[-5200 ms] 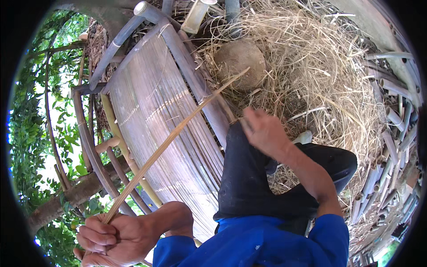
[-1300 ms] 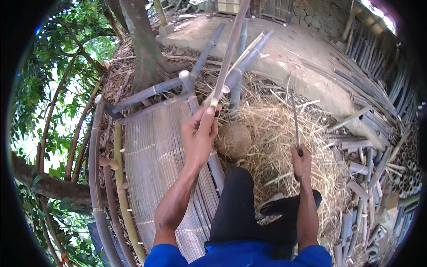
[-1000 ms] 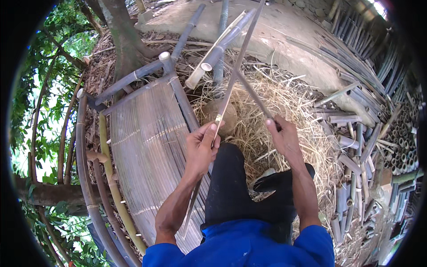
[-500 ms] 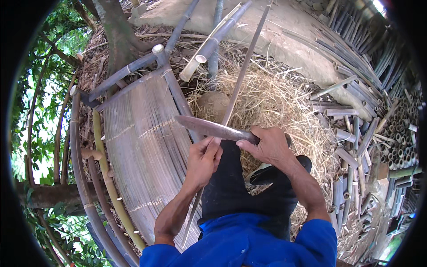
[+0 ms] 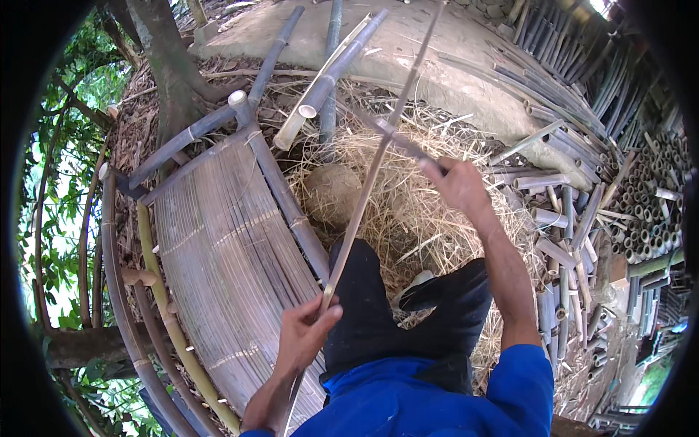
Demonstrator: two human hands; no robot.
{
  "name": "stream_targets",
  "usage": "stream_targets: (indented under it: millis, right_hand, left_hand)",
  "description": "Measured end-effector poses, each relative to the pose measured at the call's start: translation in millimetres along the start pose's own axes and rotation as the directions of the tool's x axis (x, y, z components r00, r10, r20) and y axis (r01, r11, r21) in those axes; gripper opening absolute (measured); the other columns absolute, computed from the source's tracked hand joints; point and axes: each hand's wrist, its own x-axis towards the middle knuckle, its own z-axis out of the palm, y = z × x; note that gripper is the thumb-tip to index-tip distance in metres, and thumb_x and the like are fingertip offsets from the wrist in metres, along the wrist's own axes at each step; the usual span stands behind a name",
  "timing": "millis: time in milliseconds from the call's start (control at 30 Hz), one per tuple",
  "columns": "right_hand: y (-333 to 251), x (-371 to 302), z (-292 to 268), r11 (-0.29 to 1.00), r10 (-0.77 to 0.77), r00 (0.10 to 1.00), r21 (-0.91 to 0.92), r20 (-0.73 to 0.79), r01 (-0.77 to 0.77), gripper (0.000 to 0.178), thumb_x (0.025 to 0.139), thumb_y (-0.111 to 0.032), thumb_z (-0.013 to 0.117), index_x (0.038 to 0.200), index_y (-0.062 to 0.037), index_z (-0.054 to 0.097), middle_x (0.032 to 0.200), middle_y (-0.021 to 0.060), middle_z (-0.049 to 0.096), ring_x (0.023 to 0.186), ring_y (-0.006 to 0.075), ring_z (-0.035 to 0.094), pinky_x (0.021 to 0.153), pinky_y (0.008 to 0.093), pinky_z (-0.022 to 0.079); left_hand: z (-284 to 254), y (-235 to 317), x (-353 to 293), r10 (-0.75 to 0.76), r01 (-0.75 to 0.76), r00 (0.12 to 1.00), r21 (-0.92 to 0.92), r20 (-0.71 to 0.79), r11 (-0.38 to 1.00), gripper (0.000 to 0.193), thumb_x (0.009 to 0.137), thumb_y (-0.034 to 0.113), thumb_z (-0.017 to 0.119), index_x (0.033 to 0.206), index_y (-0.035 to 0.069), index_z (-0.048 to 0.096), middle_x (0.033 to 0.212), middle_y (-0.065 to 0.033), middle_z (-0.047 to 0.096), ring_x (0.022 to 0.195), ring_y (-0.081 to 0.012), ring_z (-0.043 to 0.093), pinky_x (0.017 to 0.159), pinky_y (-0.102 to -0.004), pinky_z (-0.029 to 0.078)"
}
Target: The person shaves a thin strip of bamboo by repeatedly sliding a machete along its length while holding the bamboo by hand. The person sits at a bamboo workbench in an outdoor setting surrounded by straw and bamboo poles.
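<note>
A long, thin bamboo strip (image 5: 362, 197) slants from beside my left forearm up to the top of the view. My left hand (image 5: 306, 331) is closed round its lower part, thumb along the strip, above the edge of the slatted bamboo bench. In my right hand (image 5: 464, 188) is the dark handle of a large knife (image 5: 404, 143), held out ahead over the straw. The blade, blurred by motion, points to the upper left and crosses the strip well beyond my left hand. Whether its edge cuts into the strip cannot be made out.
The slatted bamboo bench (image 5: 218, 240) lies to my left, with thick bamboo poles (image 5: 342, 65) beyond it. A heap of straw-like shavings (image 5: 444, 211) and a rounded stone (image 5: 331, 193) are ahead. Cut bamboo tubes (image 5: 652, 226) are stacked at the right.
My right hand and the knife have moved forward along the strip, away from my body. My left hand has drawn back toward me, still gripping the strip. The view has shifted slightly.
</note>
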Motion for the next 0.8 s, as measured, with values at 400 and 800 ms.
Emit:
stream_targets:
  millis: [400, 800]
  right_hand:
    - [-19, -47, 33, 0.988, 0.000, 0.999, 0.155, 0.035, -0.006, 0.073, 0.091, -0.073, 0.051, 0.097, -0.0039, 0.072, 0.057, 0.0118, 0.061, 0.053, 0.0286, 0.065, 0.051, 0.0447, 0.051]
    - [-24, -62, 52, 0.982, -0.183, 0.983, 0.042, -0.005, 0.183, 0.067, 0.091, -0.071, 0.055, 0.078, -0.0070, 0.066, 0.058, 0.0132, 0.062, 0.056, 0.0353, 0.065, 0.056, 0.0486, 0.053]
  left_hand:
    - [-4, 3, 25, -0.166, 0.204, 0.964, -0.174, 0.210, 0.963, 0.028, 0.101, 0.023, 0.063, 0.112, -0.002, 0.070, 0.062, 0.0028, 0.050, 0.045, -0.0048, 0.042, 0.041, -0.0229, 0.031]
    - [1, 0, 21, -0.045, 0.074, 0.976, -0.129, 0.213, 0.989, 0.034, 0.102, 0.020, 0.060, 0.130, 0.001, 0.063, 0.064, 0.0046, 0.047, 0.049, -0.0025, 0.041, 0.044, -0.0206, 0.029]
